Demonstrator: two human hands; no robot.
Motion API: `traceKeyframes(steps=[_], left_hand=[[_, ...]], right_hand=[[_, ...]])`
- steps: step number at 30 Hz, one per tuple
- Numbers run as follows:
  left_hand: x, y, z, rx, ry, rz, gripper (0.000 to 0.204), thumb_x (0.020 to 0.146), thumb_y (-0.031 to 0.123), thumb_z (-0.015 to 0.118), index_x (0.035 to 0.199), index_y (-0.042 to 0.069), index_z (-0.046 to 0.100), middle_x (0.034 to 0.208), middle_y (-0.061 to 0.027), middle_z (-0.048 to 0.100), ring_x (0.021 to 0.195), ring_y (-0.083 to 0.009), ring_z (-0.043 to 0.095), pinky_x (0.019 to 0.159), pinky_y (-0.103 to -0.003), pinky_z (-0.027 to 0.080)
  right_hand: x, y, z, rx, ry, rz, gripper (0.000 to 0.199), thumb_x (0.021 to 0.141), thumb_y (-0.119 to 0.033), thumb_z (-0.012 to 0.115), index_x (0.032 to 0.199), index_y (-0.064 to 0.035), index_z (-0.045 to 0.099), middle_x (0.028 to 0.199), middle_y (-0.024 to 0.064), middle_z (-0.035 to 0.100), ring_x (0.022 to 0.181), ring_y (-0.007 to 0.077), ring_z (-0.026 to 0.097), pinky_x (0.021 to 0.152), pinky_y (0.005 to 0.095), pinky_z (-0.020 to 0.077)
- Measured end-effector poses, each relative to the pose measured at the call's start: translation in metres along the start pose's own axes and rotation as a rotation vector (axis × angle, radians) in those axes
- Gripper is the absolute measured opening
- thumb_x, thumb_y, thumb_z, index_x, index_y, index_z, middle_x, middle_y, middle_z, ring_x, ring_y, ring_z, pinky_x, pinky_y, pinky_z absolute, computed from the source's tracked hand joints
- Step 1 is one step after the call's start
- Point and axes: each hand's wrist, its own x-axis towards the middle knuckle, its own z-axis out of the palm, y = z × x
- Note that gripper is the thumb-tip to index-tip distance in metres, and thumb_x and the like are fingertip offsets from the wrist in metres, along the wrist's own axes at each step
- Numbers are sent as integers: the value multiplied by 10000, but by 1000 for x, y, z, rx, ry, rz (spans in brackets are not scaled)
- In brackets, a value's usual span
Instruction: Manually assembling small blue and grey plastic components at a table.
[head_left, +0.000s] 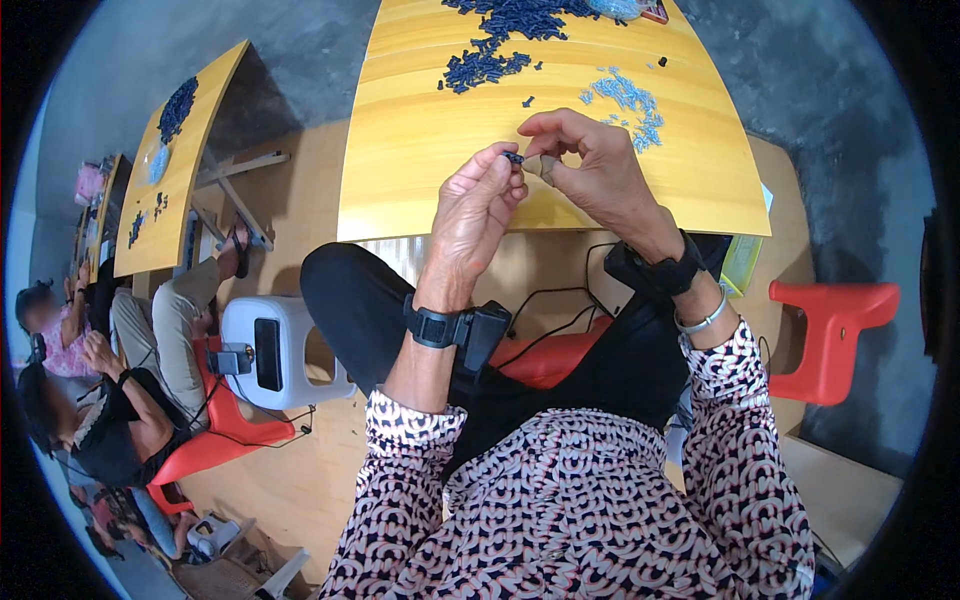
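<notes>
My left hand (474,205) pinches a small black plastic piece (513,157) between thumb and fingertips, above the near edge of the yellow table (400,150). Close at its right, my right hand (605,175) has thumb and forefinger brought together beside that piece. A tan covering (541,167) shows at its fingertips; whatever they grip is too small or hidden to name. Beyond my hands lie a heap of similar black pieces (485,70) and a scatter of small pale, shiny pieces (635,105). A single black piece (528,102) lies apart from the heap.
More black pieces (520,18) and a clear plastic bag (615,8) are at the table's far end. A red stool (830,335) stands to the right, a grey-white stool (265,350) to the left. People sit by another yellow table (205,130) with black pieces.
</notes>
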Motion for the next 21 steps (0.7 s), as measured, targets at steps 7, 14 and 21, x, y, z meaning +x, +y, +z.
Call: traceKeyframes(steps=[7,14,21], left_hand=[[1,-3,-2,44,25,35,201,872,97,569,1036,-19,576,837,-39,592,740,-98,537,690,-225,460],[-1,-4,-1,131,49,42,200,869,93,572,1021,-35,590,823,-38,594,721,-101,532,680,-228,460],[-2,-4,-1,148,27,16,190,877,91,560,1023,-27,590,815,-28,589,710,-94,528,674,-223,455]], right_hand=[[-1,-1,1,11,22,-34,260,702,35,555,959,12,580,728,86,600,624,144,571,568,256,459],[-4,-9,2,-115,40,-110,216,698,25,573,914,24,572,704,129,570,608,217,584,553,292,459],[-7,-13,-1,-125,25,-73,220,715,10,590,933,24,573,745,140,592,661,212,612,579,284,471]])
